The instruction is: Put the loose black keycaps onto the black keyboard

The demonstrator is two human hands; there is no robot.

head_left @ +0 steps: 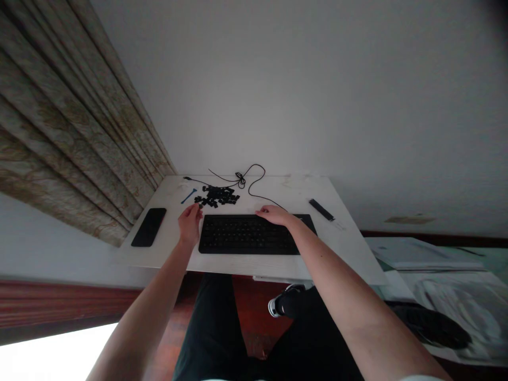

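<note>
A black keyboard [246, 235] lies on the white table [170, 257] in front of me. Behind its left part is a loose pile of small black keycaps [220, 196]. My left hand [190, 222] is at the pile's near left edge, beside the keyboard's left end, with its fingers drawn together; whatever is between the fingertips is too small to make out. My right hand [273, 214] rests over the keyboard's back edge, right of its middle, fingers pressed together, and what they hold, if anything, is hidden.
A black phone [148, 227] lies at the left. A blue tool [189, 196] is left of the pile. A black cable [240, 180] curls behind the keyboard. A dark strip-shaped object [321, 209] lies at the right. Beyond the table are a curtain [79, 116] and a wall.
</note>
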